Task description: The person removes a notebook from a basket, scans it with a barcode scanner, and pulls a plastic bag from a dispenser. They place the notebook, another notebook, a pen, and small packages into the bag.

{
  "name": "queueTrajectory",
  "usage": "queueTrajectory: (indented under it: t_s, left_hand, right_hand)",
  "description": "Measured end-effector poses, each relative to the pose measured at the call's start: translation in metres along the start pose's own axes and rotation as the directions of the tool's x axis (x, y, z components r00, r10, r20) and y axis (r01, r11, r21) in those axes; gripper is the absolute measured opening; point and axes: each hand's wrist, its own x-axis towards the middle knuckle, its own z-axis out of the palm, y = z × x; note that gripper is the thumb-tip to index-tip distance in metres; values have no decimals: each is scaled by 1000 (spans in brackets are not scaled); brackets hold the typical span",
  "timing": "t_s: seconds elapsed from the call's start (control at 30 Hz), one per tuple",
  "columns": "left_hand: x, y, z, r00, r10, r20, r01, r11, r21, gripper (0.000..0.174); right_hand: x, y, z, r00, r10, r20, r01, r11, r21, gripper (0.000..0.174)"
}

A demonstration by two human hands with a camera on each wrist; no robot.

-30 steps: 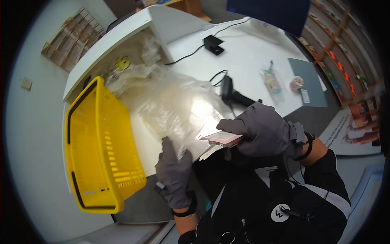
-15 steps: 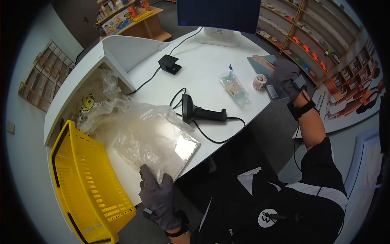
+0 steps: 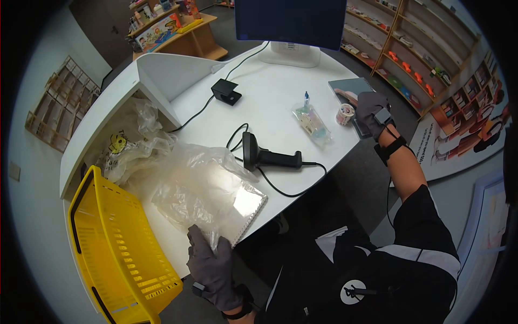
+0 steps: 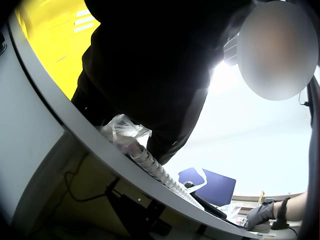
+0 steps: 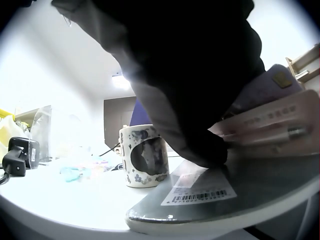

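Observation:
At the desk's near edge my gloved left hand (image 3: 213,267) pinches the edge of a crumpled clear plastic bag (image 3: 183,189) between thumb and finger. A spiral notebook (image 3: 245,208) lies partly under that bag; its coil (image 4: 160,172) runs along the desk edge in the left wrist view. At the far right my gloved right hand (image 3: 372,114) holds a flat pink pack (image 5: 275,120) with a pen inside, against a grey-blue notebook (image 3: 350,85). A barcode label (image 5: 200,192) shows on that notebook. Close beside stands a small white patterned cylinder (image 3: 345,114).
A clear packet of pastel items (image 3: 312,124) lies left of the cylinder. Mid-desk is a black barcode scanner (image 3: 270,156) with its cable; a black clip-like device (image 3: 225,92) sits behind. A yellow basket (image 3: 124,237) stands at left, a monitor (image 3: 291,21) at the back.
My right hand has carried the pink pack from beside the left hand to the grey-blue notebook, then lowered it there. The left hand stays at the plastic bag.

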Motion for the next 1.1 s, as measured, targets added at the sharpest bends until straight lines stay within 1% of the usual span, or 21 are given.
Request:
queueTrajectory:
  t_s: [0.1,0.2,0.3,0.47,0.6,0.87,1.0,1.1]
  left_hand:
    - [2,3,1,998,44,-39,-46,998,-31,70]
    - [1,8,-6,988,-114,106,115,993,-3,75]
    - [-1,5,-4,989,-106,104,108,994,-15,76]
    - [1,6,-8,986,-105,127,107,994,-12,77]
    - [0,3,-6,990,-81,113,84,996,-23,77]
    - [1,7,-8,987,-95,127,100,994,-35,76]
    - [0,4,-7,990,-83,114,83,997,11,75]
    - [2,6,-8,990,-78,121,79,997,-5,75]
  right_hand:
    - [-1,5,-7,1000,7,26,-8,1000,4,35]
    - [-4,4,-14,999,1,46,-3,1000,28,35]
    - [-4,2,-22,987,61,150,-72,995,73,34]
    - [-8,1,-27,986,48,161,-61,995,80,35]
    - [-12,-2,-29,995,25,95,-35,994,103,37]
    - [-10,0,-33,984,43,173,-60,994,95,36]
    - [-11,2,-38,978,43,204,-67,991,114,38]
    - [-12,3,-42,967,31,255,-68,988,138,44]
